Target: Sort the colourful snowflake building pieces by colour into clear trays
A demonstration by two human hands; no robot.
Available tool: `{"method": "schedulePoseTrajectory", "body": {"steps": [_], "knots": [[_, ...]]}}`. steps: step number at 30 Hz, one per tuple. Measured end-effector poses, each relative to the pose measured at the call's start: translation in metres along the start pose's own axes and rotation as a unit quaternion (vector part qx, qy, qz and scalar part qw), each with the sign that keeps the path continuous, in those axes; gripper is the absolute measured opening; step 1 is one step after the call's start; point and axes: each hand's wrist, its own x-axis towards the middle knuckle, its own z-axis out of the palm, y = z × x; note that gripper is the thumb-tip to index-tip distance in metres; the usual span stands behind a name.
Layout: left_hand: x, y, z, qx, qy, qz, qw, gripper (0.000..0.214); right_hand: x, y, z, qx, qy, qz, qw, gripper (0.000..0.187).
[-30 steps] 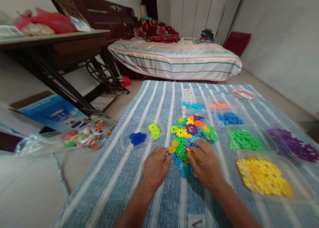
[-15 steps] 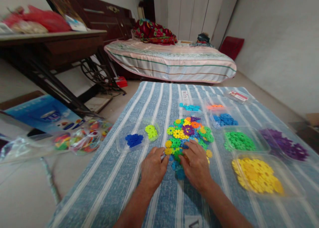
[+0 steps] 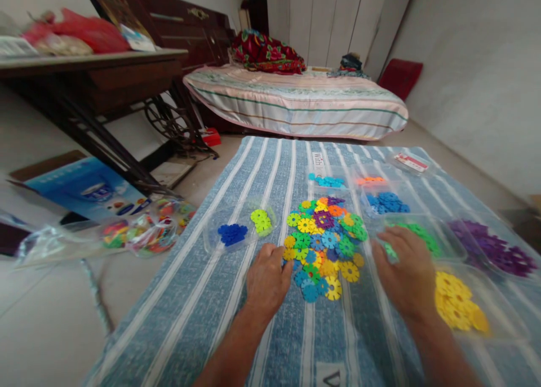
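Note:
A heap of flat snowflake-shaped plastic discs in many colours lies on a blue striped cloth. My left hand rests at the heap's left edge with its fingers curled down; anything under them is hidden. My right hand is off to the right, over the near end of the clear tray of green discs, pinching a green disc. Clear trays hold yellow discs, purple discs and blue discs.
More clear trays hold cyan discs, orange discs, and dark blue with lime discs. A plastic bag of mixed pieces and a blue box lie left on the floor. A sewing table and a bed stand beyond.
My right hand has left the heap and swung right to the green tray with a green disc. My left hand has stayed at the heap's left edge.

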Motion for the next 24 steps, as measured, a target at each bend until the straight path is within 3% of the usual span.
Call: {"method": "schedulePoseTrajectory", "body": {"steps": [4,7,20,24], "knots": [[0.001,0.001,-0.001,0.011,-0.014,-0.002,1.000,0.022,-0.025,-0.035,0.025,0.088,-0.055,-0.021,0.994,0.011],[0.003,0.000,-0.001,0.015,-0.010,0.005,1.000,0.020,-0.035,-0.046,0.034,0.113,-0.061,-0.031,0.991,0.009],[0.004,-0.018,0.015,-0.031,0.134,0.109,0.984,0.032,-0.050,-0.033,0.042,0.134,-0.069,0.001,0.989,0.013],[0.011,-0.020,0.015,-0.049,0.168,0.101,0.979,0.030,-0.048,-0.030,0.042,0.137,-0.062,0.004,0.989,0.014]]}}
